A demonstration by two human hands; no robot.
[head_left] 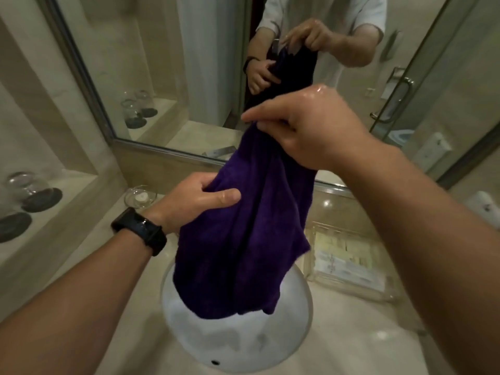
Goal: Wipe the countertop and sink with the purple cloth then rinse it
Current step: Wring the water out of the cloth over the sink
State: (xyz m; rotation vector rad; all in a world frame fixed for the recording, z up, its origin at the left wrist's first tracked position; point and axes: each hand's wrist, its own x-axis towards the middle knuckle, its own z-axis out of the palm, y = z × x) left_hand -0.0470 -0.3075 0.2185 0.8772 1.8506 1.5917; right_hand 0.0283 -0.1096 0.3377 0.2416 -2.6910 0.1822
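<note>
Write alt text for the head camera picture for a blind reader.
Two hands hold a purple cloth above a white sink: the right hand pinches its top, the left hand, wearing a black wristband, grips its side. A mirror behind reflects them; a clear tray sits on the countertop.

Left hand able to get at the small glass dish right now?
Probably not as is: the left hand grips the purple cloth. The glass dish sits close beside it, nothing between, so letting go should suffice.

Purple cloth [243,239] curtains the sink [189,323]; glass tray [351,291] (perhaps touching) crowds its right.
</note>
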